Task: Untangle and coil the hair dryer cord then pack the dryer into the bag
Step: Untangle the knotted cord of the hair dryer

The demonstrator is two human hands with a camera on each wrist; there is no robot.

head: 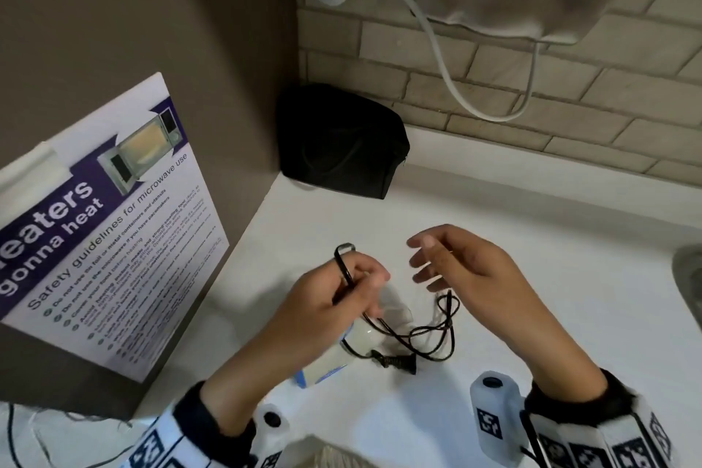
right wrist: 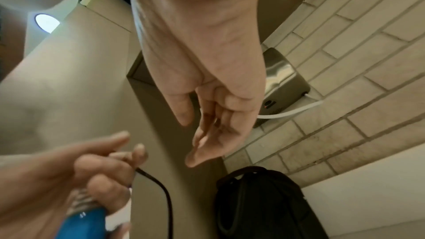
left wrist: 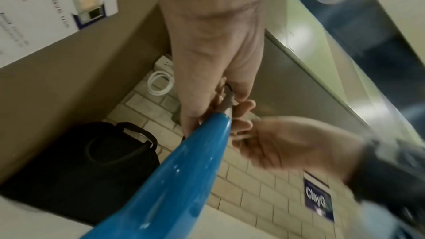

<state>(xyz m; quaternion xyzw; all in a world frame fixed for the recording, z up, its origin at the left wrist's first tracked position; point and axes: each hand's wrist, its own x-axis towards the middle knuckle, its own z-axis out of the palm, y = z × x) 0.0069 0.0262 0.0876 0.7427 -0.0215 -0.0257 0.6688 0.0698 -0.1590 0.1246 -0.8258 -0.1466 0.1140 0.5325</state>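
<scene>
Cord (head: 437, 334) coiling is judged under way: a loop is pinched in the left hand (head: 334, 300) with the blue dryer (left wrist: 174, 179), slack and plug are left on the bench (head: 532, 239), and the empty, loose-fingered right hand (head: 467, 270) must gather more.

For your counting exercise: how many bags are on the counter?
1: a black bag in the counter's back corner against the tiled wall, beyond both hands. None other shows.
</scene>
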